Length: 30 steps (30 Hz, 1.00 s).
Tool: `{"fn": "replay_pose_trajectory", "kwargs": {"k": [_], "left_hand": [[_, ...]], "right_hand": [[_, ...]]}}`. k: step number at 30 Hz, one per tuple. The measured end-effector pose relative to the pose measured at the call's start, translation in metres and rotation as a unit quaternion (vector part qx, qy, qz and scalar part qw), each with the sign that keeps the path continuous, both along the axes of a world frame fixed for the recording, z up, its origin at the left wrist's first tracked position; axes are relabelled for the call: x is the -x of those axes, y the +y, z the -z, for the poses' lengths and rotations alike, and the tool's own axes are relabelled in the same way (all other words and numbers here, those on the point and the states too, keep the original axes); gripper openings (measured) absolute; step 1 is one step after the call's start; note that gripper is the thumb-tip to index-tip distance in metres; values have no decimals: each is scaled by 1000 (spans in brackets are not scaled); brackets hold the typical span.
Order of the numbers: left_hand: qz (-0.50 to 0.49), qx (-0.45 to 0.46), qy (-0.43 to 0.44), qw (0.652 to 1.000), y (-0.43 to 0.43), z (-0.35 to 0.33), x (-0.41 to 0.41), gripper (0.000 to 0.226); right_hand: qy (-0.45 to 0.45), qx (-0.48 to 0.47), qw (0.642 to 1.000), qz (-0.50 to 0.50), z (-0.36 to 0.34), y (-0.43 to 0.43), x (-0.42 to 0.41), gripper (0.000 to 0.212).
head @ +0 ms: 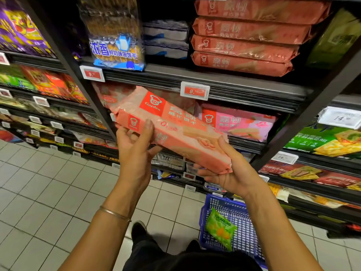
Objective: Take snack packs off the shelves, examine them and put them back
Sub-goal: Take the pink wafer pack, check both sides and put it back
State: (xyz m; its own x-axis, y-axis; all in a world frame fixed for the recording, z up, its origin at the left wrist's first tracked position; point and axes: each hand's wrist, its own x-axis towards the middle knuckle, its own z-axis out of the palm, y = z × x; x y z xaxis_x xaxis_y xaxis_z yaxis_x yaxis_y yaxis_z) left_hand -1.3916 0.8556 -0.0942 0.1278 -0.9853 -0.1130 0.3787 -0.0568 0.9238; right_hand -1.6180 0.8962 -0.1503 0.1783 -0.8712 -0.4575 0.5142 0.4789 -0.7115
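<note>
A long salmon-pink wafer pack [172, 128] with a red chef logo is held in front of the middle shelf, tilted down to the right. My left hand [134, 147] grips its left end, thumb on the front face and fingers behind. My right hand [228, 171] cups the right end from below, thumb up along its side. More packs of the same brand are stacked on the upper shelf [244, 38], and a pinker pack [240, 124] lies on the shelf just behind the held one.
Dark shelves [234, 89] with price tags [194, 90] fill the view ahead. A blue-and-clear biscuit pack [117, 36] stands at the upper left. A blue basket [240, 218] holding a green snack bag [220, 229] sits on the tiled floor near my feet.
</note>
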Motion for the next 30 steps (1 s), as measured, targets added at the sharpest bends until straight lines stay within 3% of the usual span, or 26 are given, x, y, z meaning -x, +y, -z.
{"fn": "replay_pose_trajectory", "kwargs": {"k": [3, 8, 10, 12, 14, 16, 19, 21, 25, 27, 30], "left_hand": [[8, 19, -30, 999, 1, -5, 1, 54], [66, 56, -41, 995, -4, -18, -9, 66], [91, 94, -98, 987, -8, -16, -17, 53], [129, 144, -179, 965, -11, -11, -25, 56], [170, 186, -236, 939, -14, -6, -30, 55], [198, 214, -277, 915, -18, -5, -31, 31], [189, 224, -311, 904, -26, -8, -23, 30], [167, 237, -316, 903, -38, -11, -14, 26], [115, 245, -258, 928, -78, -32, 17, 30], [84, 233, -235, 940, -105, -50, 38, 22], [64, 248, -257, 932, -143, -69, 73, 10]], "right_hand": [[-16, -8, 1000, -21, 5, -1, 6, 68], [-4, 10, 1000, -12, 15, 4, 29, 53], [36, 52, 998, 27, 17, 5, 45, 63], [103, 108, 987, 65, 14, 6, 60, 60], [161, 146, 969, 117, 8, 8, 70, 55], [203, 159, 949, 181, -2, 9, 78, 66], [285, 213, 907, 227, -24, 4, 86, 69], [333, 236, 878, 249, -42, -4, 87, 68], [344, 272, 837, 327, -78, -28, 94, 68], [355, 272, 818, 362, -94, -43, 97, 63], [403, 255, 791, 383, -111, -66, 102, 51]]}}
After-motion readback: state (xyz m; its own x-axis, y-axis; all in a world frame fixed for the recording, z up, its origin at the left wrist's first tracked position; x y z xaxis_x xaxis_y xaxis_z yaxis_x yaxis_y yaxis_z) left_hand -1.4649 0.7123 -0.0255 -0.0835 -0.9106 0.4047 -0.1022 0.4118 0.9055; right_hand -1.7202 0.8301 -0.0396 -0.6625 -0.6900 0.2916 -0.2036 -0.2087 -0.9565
